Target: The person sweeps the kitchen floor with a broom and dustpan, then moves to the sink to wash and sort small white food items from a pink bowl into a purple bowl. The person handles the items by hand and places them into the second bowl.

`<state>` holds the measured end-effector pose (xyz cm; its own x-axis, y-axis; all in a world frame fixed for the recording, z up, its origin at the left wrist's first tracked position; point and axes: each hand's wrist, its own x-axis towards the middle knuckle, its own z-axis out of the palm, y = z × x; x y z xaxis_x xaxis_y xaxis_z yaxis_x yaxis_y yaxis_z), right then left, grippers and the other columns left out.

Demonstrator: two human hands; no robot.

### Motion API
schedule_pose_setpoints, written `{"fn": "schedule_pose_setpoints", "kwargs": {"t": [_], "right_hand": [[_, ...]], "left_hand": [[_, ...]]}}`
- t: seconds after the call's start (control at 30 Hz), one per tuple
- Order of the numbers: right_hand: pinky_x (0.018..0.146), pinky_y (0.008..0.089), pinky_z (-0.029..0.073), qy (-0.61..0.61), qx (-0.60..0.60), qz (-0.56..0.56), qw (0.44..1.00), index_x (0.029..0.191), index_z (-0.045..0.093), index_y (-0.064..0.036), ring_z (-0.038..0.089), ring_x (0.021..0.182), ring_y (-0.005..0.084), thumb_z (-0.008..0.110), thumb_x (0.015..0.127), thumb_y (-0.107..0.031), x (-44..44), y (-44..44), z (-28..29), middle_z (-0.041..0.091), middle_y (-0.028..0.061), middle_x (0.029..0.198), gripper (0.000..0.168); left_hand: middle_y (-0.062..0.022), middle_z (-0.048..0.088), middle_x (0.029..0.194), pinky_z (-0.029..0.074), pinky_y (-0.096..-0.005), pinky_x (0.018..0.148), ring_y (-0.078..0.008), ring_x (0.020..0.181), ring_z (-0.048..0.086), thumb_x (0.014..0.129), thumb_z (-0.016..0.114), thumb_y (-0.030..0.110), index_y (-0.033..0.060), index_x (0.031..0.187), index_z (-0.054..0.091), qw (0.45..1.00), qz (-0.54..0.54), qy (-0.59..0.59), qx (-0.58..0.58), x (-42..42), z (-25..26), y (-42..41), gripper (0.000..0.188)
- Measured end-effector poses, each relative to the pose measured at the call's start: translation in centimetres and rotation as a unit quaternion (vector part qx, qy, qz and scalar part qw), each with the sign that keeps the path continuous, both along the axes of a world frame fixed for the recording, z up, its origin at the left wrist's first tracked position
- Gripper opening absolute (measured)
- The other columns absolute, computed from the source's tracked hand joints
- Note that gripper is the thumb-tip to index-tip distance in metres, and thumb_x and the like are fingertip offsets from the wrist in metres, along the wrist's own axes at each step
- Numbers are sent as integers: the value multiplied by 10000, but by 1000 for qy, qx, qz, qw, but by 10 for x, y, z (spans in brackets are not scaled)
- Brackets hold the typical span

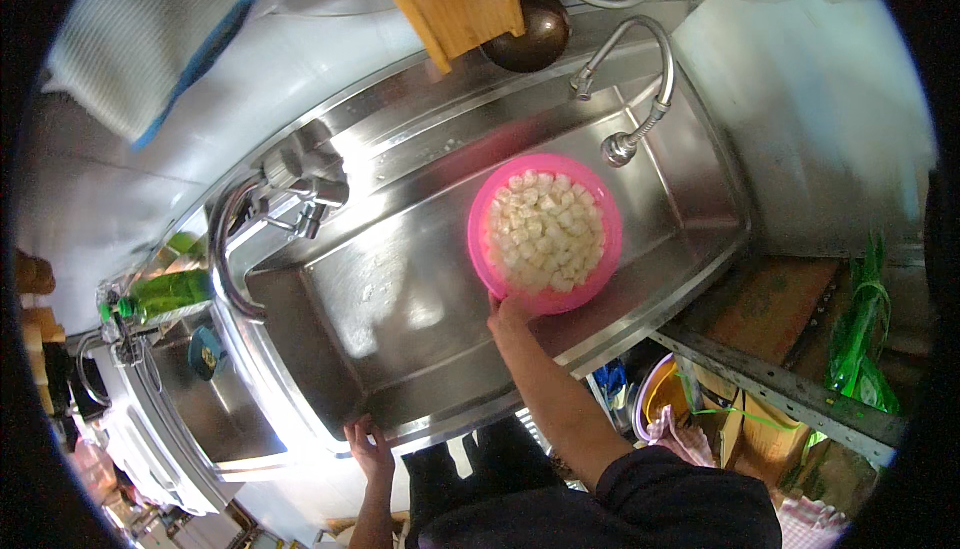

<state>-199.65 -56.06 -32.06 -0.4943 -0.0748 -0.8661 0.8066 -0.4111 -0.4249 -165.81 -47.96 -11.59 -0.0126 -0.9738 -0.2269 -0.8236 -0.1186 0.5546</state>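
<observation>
A round pink plastic basin (481, 264) stands in the long stainless steel sink (450, 357), filled with small pale cubes of food (546, 226) that seem to lie in liquid. My right hand (513, 309) grips the basin's near rim, its fingertips on the edge. At the sink's near left corner, my left hand (369, 440) rests by the metal edge with its fingers apart, holding nothing. A curved faucet with a spray head (619, 150) hangs over the sink right of the basin. Another curved faucet (219, 249) stands at the left end.
A dark rounded metal pan or ladle (531, 31) and a wooden board (457, 1) are behind the sink. Green bottles (169, 295) and a blue-green scrubber or dish (204, 352) are at the left. A metal shelf edge (772, 376) and green plastic (855, 339) lie right.
</observation>
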Motion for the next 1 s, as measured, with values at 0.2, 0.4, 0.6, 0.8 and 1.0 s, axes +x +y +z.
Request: {"fn": "schedule_pose_setpoints", "kwargs": {"t": [0.2, 0.4, 0.6, 0.8, 1.0], "right_hand": [[681, 287, 550, -124, 26, 29, 992, 1134, 495, -154, 581, 870, 204, 506, 925, -204, 102, -9, 34, 582, 34, 1042, 215], [705, 304, 554, -173, 55, 129, 975, 1079, 527, -133, 584, 869, 199, 517, 911, -158, 200, -6, 58, 593, 35, 1025, 170], [633, 283, 567, -153, -15, 189, 970, 985, 569, -75, 610, 780, 204, 543, 878, -105, 275, 20, 13, 614, 59, 915, 114], [632, 281, 566, -192, 39, 257, 946, 964, 574, -53, 623, 744, 214, 562, 865, -146, 312, 36, -24, 631, 68, 883, 136], [813, 472, 479, 391, 76, 814, 422, 1184, 525, -82, 589, 989, 320, 631, 817, -288, 250, -32, 104, 569, 222, 1114, 433]], "left_hand": [[-178, 497, 1037, 444, -407, 814, -346, 960, 522, 800, 504, 29, -13, 1019, 565, 999, 6, 26, -24, 0, -2, -2, 231], [-187, 489, 1101, 467, -434, 827, -367, 1003, 528, 790, 522, -13, 22, 1044, 556, 998, -5, -32, -47, 20, 0, -9, 259], [-226, 510, 1081, 469, -437, 776, -399, 934, 543, 759, 518, -36, -12, 1005, 560, 995, -59, -6, -81, 59, 2, -15, 251], [-176, 522, 1084, 456, -436, 834, -361, 963, 533, 746, 580, 86, 38, 1007, 595, 983, -161, -3, -84, 82, -12, -14, 265], [-170, 528, 1102, 448, -426, 804, -341, 957, 531, 799, 558, 175, 35, 1017, 593, 986, -154, -15, -69, 96, -22, -10, 261]]}}
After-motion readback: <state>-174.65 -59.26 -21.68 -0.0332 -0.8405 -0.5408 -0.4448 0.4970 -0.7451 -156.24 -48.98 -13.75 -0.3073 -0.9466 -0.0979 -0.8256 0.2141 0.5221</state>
